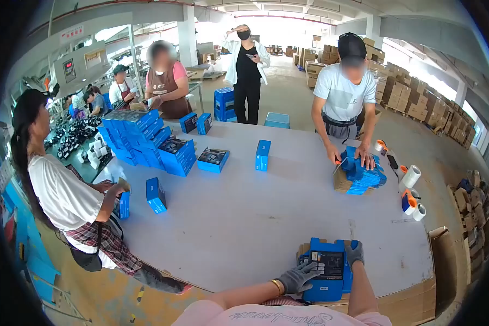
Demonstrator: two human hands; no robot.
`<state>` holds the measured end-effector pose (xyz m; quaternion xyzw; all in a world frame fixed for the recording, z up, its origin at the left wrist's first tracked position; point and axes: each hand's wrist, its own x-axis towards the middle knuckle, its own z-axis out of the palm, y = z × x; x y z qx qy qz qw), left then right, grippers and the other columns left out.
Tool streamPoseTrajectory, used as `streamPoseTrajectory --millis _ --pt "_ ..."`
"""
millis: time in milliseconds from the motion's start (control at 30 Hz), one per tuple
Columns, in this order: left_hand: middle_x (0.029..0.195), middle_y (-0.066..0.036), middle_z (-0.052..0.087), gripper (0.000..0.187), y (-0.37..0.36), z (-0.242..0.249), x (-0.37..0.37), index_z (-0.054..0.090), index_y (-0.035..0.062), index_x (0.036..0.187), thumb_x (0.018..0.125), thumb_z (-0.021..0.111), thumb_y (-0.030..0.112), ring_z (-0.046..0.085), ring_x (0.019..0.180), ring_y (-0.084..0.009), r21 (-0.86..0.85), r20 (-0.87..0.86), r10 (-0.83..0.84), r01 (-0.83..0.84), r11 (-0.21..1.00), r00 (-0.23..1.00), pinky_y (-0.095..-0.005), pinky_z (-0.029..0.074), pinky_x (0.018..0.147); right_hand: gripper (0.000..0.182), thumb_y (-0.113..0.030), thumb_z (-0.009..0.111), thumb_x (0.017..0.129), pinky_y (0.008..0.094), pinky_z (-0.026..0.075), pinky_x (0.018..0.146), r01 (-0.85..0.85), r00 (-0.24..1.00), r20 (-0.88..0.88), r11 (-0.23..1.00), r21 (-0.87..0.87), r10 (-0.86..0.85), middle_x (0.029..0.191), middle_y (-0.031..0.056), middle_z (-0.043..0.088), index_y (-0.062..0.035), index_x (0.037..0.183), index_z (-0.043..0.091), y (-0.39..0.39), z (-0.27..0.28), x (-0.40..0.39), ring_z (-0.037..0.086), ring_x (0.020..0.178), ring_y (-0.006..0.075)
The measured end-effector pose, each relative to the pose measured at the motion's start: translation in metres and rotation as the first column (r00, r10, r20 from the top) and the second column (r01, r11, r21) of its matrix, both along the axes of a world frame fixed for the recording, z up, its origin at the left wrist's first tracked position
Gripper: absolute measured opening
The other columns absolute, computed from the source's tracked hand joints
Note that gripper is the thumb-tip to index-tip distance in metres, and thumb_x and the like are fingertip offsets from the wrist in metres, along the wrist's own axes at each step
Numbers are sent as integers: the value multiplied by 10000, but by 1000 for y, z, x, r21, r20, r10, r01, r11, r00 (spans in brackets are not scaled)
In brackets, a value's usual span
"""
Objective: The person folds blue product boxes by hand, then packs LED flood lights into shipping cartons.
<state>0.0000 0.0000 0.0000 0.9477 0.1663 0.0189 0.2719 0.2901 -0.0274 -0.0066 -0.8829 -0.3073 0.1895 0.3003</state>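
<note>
In front of me on the table lies a blue carton point(331, 266) with a black printed face, looking flat, its blue flaps spread. Brown cardboard point(304, 249) shows at its far left edge. My left hand point(299, 277), in a grey glove, rests on the carton's left side with fingers stretched out. At the far right corner, my right hand point(355, 252), also gloved, has its fingers bent around the carton's edge. The underside of the carton is hidden.
A pale table point(228, 228) carries a stack of blue boxes point(141, 141) and several single boxes, one upright point(262, 155). Across from me a person handles a bundle of blue cartons point(364, 174). Tape rolls point(411, 176) stand at right. Another person point(65, 185) works at left.
</note>
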Motion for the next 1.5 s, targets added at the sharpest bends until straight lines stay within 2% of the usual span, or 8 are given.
streamPoseTrajectory --millis 367,567,867,1033,1167,1333,1433,1500 --pt "1535 -175 183 626 -15 13 10 311 224 1456 897 520 412 118 1423 -383 29 -76 19 -17 999 997 -454 161 1151 814 -333 630 778 421 421 1008 52 999 11 944 -325 -51 1294 302 490 68 1395 280 13 27 16 504 1203 397" --pt "1524 -155 212 676 -8 5 20 357 250 1430 821 606 409 135 1407 -417 41 -139 55 -50 998 989 -488 170 1144 883 -365 646 787 399 406 1015 -47 999 -9 978 -203 46 1310 342 447 108 1402 225 20 -6 41 480 1225 402" --pt "1483 -150 280 703 -16 -8 7 424 244 1385 741 694 325 220 1377 -398 35 53 163 -165 986 985 -493 245 1115 613 -319 627 755 443 438 942 16 985 172 963 -269 32 1208 299 554 77 1201 484 30 12 29 555 1115 419" --pt "1444 -207 306 783 -25 13 -7 328 140 1427 755 695 304 277 1344 -402 -117 330 492 -482 868 806 -473 254 1110 605 -342 610 774 447 443 915 19 953 304 998 -64 2 1178 303 566 82 1188 492 29 30 50 578 1073 403" --pt "1438 -246 316 853 -38 30 -26 244 43 1447 797 687 373 307 1340 -385 -458 413 603 -416 786 683 -423 262 1106 539 -223 488 872 436 450 913 -140 916 399 962 233 37 1187 278 562 62 1321 396 -5 88 17 577 1069 389" --pt "1412 -252 361 885 -63 70 -45 217 14 1450 825 664 453 395 1290 -377 -564 351 599 -348 749 720 -413 336 1056 487 -138 443 919 403 426 953 -162 901 434 925 343 -4 1255 246 524 31 1368 357 -35 162 -46 535 1140 345" --pt "1420 -245 362 849 -86 105 -68 219 28 1453 847 646 442 398 1295 -359 -653 363 548 -215 727 753 -406 341 1050 482 -121 453 930 382 409 972 -366 896 410 801 473 167 1272 208 518 14 1382 350 -48 163 -50 523 1148 300" --pt "1288 -224 519 679 -103 103 -86 373 22 1386 883 608 414 539 1118 -317 -706 424 546 -114 699 722 -382 415 958 483 -146 472 954 345 391 983 -399 883 72 661 636 464 1289 171 489 -11 1398 340 -64 171 -92 490 1156 226"
